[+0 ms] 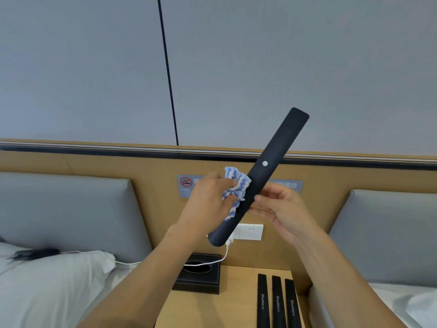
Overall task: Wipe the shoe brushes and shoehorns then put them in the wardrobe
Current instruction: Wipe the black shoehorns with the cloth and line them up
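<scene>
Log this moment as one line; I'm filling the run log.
step: wiping | left hand: presses cloth on shoehorn | right hand: holds shoehorn | nightstand: three shoehorns lying

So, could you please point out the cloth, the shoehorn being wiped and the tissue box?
cloth (235, 187), head view, on its bunched middle.
held shoehorn (272, 157), head view, on its shaft near the white dot.
tissue box (197, 279), head view, on its front wall.

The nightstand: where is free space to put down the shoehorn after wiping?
On the nightstand, a bare wood patch lies between the tissue box and the three shoehorns. The right side is crowded by those shoehorns.
</scene>
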Demonstrator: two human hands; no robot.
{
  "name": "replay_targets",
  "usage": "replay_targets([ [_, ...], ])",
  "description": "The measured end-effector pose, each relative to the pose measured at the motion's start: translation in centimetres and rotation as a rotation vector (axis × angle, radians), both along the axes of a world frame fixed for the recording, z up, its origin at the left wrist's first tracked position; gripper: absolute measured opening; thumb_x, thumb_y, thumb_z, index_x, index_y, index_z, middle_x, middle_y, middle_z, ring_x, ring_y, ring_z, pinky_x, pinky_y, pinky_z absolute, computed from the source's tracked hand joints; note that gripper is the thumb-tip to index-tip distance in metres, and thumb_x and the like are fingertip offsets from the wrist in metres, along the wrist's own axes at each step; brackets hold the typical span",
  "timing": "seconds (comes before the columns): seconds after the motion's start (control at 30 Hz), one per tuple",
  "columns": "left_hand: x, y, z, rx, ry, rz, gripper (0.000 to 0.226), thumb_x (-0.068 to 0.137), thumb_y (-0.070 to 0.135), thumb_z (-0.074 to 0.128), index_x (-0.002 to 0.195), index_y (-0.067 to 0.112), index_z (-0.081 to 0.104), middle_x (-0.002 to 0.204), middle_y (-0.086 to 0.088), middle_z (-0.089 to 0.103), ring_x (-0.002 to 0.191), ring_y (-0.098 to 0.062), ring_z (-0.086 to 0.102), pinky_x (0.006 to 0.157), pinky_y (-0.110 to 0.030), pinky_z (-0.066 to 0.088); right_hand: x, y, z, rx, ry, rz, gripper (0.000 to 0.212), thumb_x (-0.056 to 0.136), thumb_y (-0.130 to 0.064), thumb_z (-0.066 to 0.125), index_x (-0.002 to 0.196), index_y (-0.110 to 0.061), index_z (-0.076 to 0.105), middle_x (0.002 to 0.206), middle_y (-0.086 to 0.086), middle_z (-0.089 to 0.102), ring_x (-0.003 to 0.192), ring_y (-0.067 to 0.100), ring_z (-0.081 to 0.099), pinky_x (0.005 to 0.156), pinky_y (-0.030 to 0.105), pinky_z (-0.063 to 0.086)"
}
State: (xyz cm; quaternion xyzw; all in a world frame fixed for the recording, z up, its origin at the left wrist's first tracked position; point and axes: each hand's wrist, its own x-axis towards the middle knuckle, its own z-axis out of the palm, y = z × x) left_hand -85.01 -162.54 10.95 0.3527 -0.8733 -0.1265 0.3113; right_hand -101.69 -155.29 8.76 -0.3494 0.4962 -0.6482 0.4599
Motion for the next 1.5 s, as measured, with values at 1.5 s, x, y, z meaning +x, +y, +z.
replay_targets([
  [1.5,-0.5,-0.9,-2.8,0.098,0.082,0.020,0.033,0.083,0.019,0.074,0.115,0.014,0.070,0.106,0.000,0.063,0.095,-0.013,0.058,0.084,-0.022,0.044,3.4,-1.9,-2.2,0.146,-0.070,-0.005,0.038,0.102,-0.049,0.035,0.113,-0.023,0.060,0.098,0.008,0.077,0.095,0.025,0.074,0.084,0.035,0.057],
])
